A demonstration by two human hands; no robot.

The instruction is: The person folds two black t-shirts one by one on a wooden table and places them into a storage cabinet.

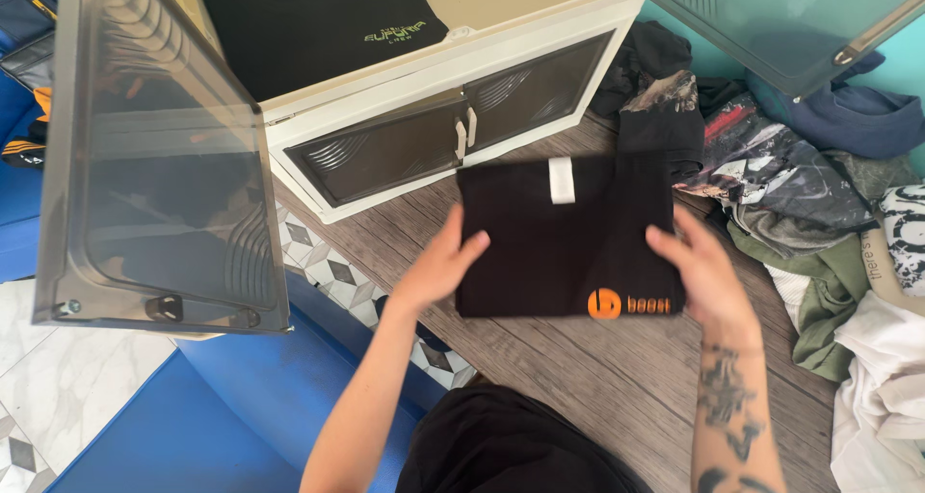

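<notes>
Here we hold the folded black shirt (568,238) between left hand (438,266) and right hand (701,271), fingers pinching its side edges, long axis crosswise, above the wooden floor (597,377) just before the cabinet (453,117).

Count on inspection: two hands, the left hand (438,266) and the right hand (701,271). Two folded black shirts: one folded black shirt with an orange mark (568,238) between the hands, one black shirt with green print (308,21) inside the cream storage box (540,45). One such box, with two smoky open lid flaps (164,156) and two closed front doors (443,127). One pile of loose clothes (819,213) at the floor's right edge
</notes>
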